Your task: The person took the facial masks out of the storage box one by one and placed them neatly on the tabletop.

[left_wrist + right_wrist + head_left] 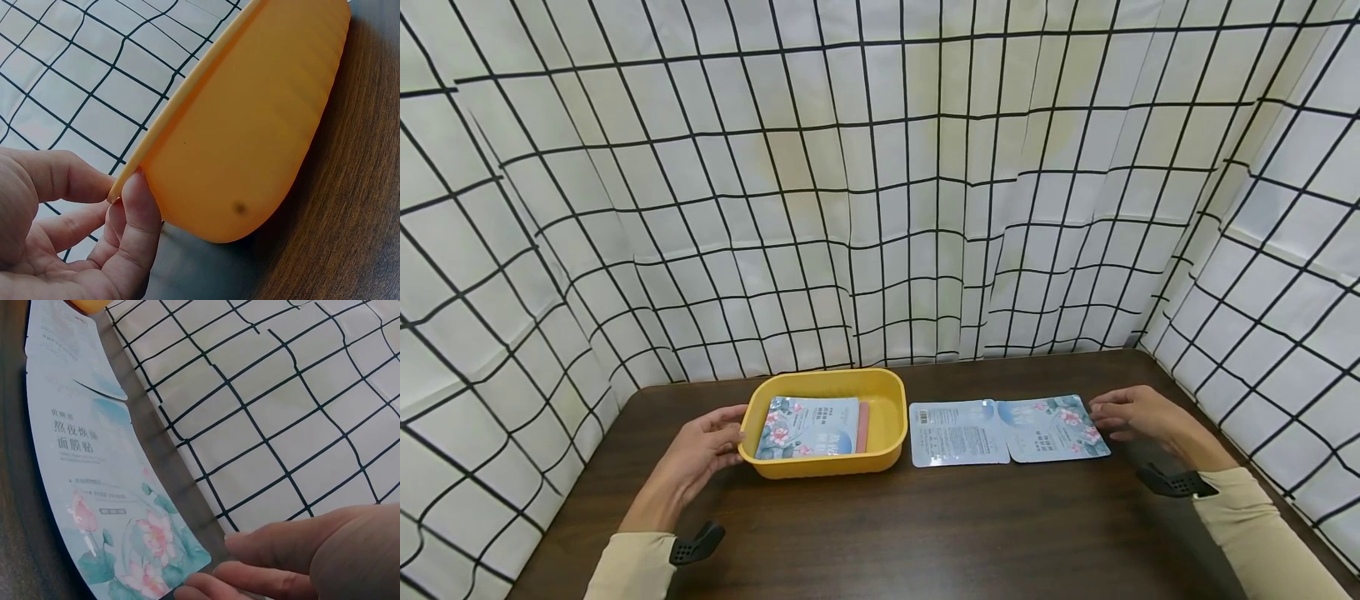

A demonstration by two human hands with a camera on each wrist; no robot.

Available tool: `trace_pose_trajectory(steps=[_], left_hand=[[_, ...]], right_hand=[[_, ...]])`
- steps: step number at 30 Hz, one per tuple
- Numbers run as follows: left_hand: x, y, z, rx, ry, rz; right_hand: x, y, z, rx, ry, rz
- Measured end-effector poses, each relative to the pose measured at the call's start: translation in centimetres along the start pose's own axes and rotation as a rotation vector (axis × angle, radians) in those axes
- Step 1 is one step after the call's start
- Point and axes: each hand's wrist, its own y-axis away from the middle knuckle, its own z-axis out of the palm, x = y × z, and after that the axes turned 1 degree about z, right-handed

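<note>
My left hand (706, 446) pinches the left rim of a yellow plastic basket (891, 450) between thumb and fingers; the left wrist view shows the rim held this way. Inside the basket lies a light blue face mask sachet (820, 425) with pink flowers, partly covering a pink flat item (862, 427). To the right, another flowered face mask sachet (1052, 427) lies face up on the table. My right hand (1150, 417) is at its right edge, fingertips close to the corner and fingers loosely bent, as the right wrist view (294, 556) also shows.
A sachet with its printed text side up (958, 433) lies between the basket and the flowered one, their edges meeting. The dark wooden table (880, 533) is bordered at the back and sides by white cloth with a black grid (895, 208).
</note>
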Motion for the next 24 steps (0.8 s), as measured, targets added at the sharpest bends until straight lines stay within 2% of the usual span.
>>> trace_pose_trajectory(steps=[7, 16, 24], left_hand=[[0.1, 0.1, 0.1, -0.002, 0.003, -0.008], [0.1, 0.0, -0.1, -0.011, 0.013, -0.008], [0.1, 0.0, -0.1, -0.020, 0.018, -0.010]], right_hand=[[-0.7, 0.0, 0.1, 0.004, -0.015, -0.007], [-2.4, -0.8, 1.7, 0.015, -0.053, -0.048], [-4.9, -1.5, 3.2, -0.033, -0.123, -0.114]])
